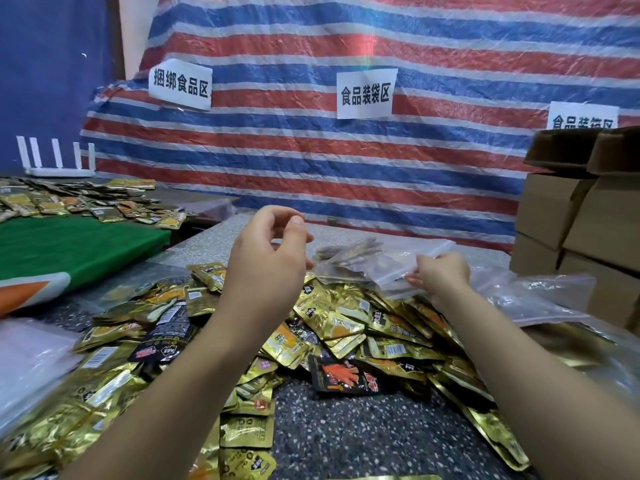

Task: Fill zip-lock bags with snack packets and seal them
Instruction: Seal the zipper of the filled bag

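A: Station check. Where are the hands?

B: Left hand [273, 244] raised above the heap at about 11 o'clock from frame centre, fingers loosely curled, thumb near the fingertips, nothing in it that I can make out. Right hand [440, 275] lower, at 2 o'clock, fingers pinching the edge of a clear zip-lock bag [408, 259]. Hands well apart.

A: Is the bag loaded?

B: Dark and gold shapes show through the plastic at its far end, toward 12 o'clock. Whether the strip is pressed closed, cannot tell.

A: Snack supply?

B: Big loose pile of snack packets [346, 327], mostly gold foil, some black, spread over the speckled table [346, 431] from 9 round to 4 o'clock. The bag rests on the pile's far edge.

A: Anything else on the bench?

B: More clear plastic bags [533, 292] lying at 3 o'clock, just beside the right wrist. Stacked cardboard boxes [575, 216] at 2 o'clock, top one open. Green cloth [69, 247] at 9 o'clock, a second spread of packets [69, 199] behind it, and a white router [59, 168] at 10. Striped tarp [346, 161] behind, with paper signs; the central sign [365, 93] is at 12.
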